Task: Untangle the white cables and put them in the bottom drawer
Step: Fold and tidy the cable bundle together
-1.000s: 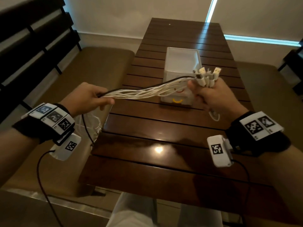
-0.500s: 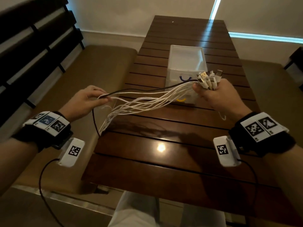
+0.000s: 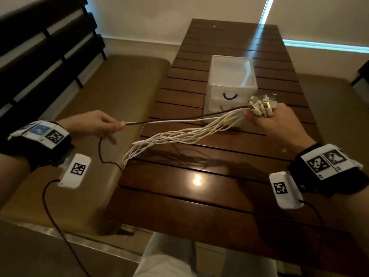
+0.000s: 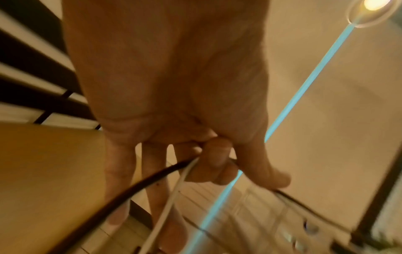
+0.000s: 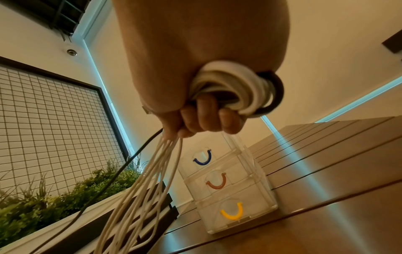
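Out past the table's left edge, the left hand [image 3: 93, 124] pinches a black cable [image 3: 169, 119] and one white strand between thumb and curled forefinger, its other fingers hanging loosely straight. The black cable runs taut across to the right hand [image 3: 279, 124], which is clenched around the plug ends of the white cables [image 3: 179, 136]. Their loose lengths sag to the wooden table [image 3: 199, 196] near its left edge. Just behind the right hand stands the clear drawer unit [image 3: 231, 76], its three drawers closed.
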`<state>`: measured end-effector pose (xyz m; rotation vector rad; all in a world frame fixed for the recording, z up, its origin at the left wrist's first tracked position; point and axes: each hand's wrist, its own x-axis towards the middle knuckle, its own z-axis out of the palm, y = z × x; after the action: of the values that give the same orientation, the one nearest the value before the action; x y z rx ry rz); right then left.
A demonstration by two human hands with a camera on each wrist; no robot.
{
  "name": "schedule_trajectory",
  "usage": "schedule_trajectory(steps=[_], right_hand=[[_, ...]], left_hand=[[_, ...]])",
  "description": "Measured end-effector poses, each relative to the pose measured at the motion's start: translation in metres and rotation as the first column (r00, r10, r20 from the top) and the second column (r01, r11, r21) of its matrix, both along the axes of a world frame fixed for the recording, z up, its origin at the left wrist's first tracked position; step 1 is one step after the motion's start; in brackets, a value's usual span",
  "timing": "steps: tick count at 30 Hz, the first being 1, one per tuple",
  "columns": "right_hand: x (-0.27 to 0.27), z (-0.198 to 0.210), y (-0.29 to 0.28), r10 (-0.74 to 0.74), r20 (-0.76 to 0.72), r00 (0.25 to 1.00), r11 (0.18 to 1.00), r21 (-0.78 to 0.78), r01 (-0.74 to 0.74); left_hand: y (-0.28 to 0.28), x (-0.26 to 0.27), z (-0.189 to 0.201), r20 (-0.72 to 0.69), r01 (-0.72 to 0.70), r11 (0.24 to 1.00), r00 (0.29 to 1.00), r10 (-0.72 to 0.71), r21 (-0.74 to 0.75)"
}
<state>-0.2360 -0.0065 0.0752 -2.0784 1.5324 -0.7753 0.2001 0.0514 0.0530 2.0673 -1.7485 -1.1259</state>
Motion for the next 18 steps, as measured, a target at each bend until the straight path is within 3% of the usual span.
schedule_trajectory(steps=[2,4,6,9,11,14,16,18], right_hand=[[-0.001,-0.002,-0.001,-0.009,0.021,1.0,1.0,0.004,0.009],[0.0,-0.003,-0.001,-0.006,0.032,0.999,1.0,0.015,0.005],[0.001,-0.003,0.0,0.002,0.037,0.999,1.0,0.025,-0.003],[0.003,0.001,0.001,0.015,-0.007,1.0,1.0,0.023,-0.015],[0.004,0.004,0.001,0.004,-0.001,1.0,0.999,0.035,-0.004],[0.002,0.005,0.002,-0.012,-0.002,1.0,0.998,0.058,0.012],[0.001,0.004,0.002,-0.017,-0.015,1.0,0.998,0.062,0.018],[0.0,0.001,0.0,-0.035,-0.037,0.999,0.998,0.049,0.036]], left_hand=[[0.002,0.013,-0.005,0.215,0.079,0.994,0.972,-0.095,0.081],[0.006,0.023,-0.009,0.412,-0.009,1.0,0.911,0.001,0.016],[0.007,0.029,-0.009,0.51,-0.085,0.992,0.851,0.124,-0.098],[-0.001,0.042,0.002,0.484,-0.094,0.928,0.831,0.273,-0.361],[-0.012,0.055,0.011,0.371,-0.122,0.791,0.833,0.411,-0.6],[-0.02,0.057,0.019,0.228,-0.171,0.632,0.836,0.499,-0.756],[-0.024,0.052,0.019,0.189,-0.184,0.604,0.845,0.5,-0.775],[-0.024,0.05,0.016,0.19,-0.247,0.671,0.84,0.507,-0.699]])
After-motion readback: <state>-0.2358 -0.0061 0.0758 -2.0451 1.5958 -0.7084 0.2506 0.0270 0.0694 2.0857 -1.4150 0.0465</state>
